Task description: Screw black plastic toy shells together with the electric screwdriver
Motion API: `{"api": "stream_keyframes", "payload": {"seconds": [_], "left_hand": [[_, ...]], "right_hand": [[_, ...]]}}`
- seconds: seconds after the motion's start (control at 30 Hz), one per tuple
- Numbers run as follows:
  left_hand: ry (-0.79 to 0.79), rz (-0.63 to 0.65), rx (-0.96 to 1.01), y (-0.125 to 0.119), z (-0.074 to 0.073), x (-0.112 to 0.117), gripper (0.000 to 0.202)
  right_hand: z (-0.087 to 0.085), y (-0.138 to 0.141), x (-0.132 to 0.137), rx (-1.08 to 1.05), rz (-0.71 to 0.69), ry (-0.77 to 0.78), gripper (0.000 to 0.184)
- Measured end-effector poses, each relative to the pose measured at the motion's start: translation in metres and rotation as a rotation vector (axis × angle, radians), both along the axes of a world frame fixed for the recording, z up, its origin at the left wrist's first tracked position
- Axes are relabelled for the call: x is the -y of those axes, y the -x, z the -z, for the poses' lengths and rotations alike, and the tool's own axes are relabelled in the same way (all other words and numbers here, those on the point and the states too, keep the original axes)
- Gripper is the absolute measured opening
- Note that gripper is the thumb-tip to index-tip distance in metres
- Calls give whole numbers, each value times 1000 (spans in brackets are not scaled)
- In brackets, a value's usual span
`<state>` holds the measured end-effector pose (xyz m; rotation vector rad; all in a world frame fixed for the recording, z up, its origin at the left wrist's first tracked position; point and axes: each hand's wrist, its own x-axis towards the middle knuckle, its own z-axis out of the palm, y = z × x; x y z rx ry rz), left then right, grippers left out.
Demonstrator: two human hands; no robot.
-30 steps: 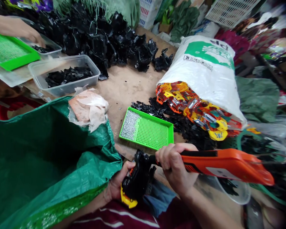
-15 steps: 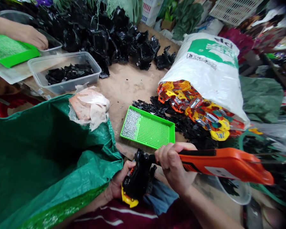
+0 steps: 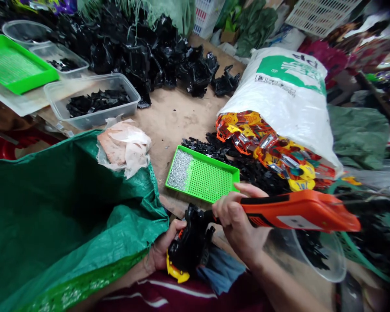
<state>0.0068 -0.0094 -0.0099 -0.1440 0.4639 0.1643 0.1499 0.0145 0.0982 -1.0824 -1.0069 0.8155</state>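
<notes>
My left hand (image 3: 164,242) grips a black plastic part with a yellow piece (image 3: 190,242) at its lower end, held low in front of my body. Around the front of an orange electric screwdriver (image 3: 292,210) my right hand (image 3: 240,216) is closed. The tool's black nose meets the upper right side of the part; its tip is hidden. Just beyond my hands lies a green perforated tray (image 3: 211,177) with small silvery screws (image 3: 180,169) heaped at its left end.
A green woven sack (image 3: 123,229) gapes at left. A white sack (image 3: 289,91) spills orange and yellow parts at right, beside loose black pieces (image 3: 208,145). Black plastic parts (image 3: 143,56) pile up behind. A clear container (image 3: 134,102) and another green tray (image 3: 22,82) stand at far left.
The screwdriver's rear end has swung slightly up, its nose still at the part. My right index finger has lifted away from the grip. Another person's hand at upper left has left the view.
</notes>
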Motion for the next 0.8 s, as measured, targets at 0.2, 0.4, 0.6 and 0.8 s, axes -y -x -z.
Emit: {"api": "stream_keyframes", "payload": {"seconds": [0.2, 0.4, 0.6, 0.8], "left_hand": [[-21, -11, -4, 1, 3, 2, 53], [-30, -27, -25, 2, -3, 3, 51], [-24, -28, -14, 1, -5, 1, 52], [-40, -13, -4, 0, -4, 3, 54]], "right_hand": [[-1, 0, 2, 5, -64, -11, 14], [-3, 5, -5, -46, -33, 51, 14], [-2, 2, -8, -87, -5, 92, 13], [-25, 0, -10, -20, 4, -28, 17]]}}
